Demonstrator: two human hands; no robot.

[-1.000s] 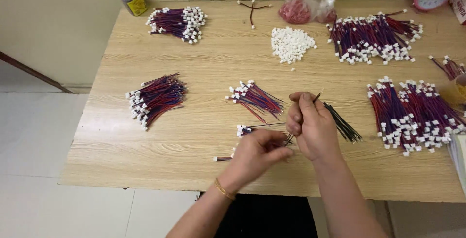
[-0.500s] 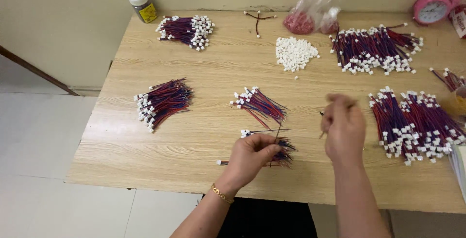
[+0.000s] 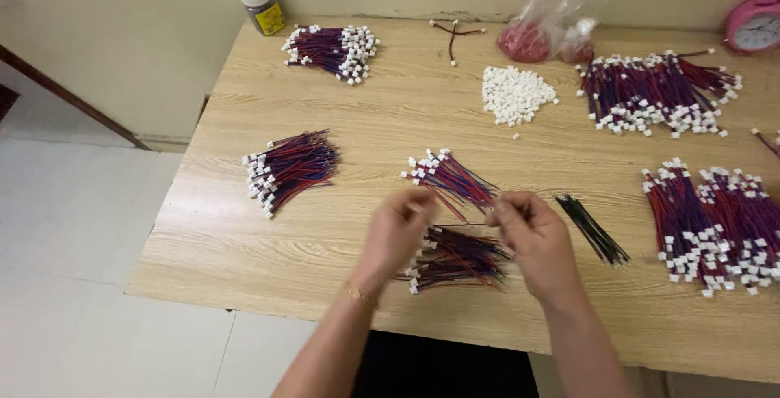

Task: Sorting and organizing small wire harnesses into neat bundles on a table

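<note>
Red-and-blue wires with white plug ends (image 3: 455,258) lay bundled on the pale wooden table (image 3: 244,244) beneath your left hand (image 3: 398,231) and right hand (image 3: 532,231), held slightly apart; blur hid their grip.

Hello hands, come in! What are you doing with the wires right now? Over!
Left hand and right hand both raised over the small wire bundle, fingers blurred, grip unclear. Black ties lie just right. Nothing between the hands and the bundle.
</note>
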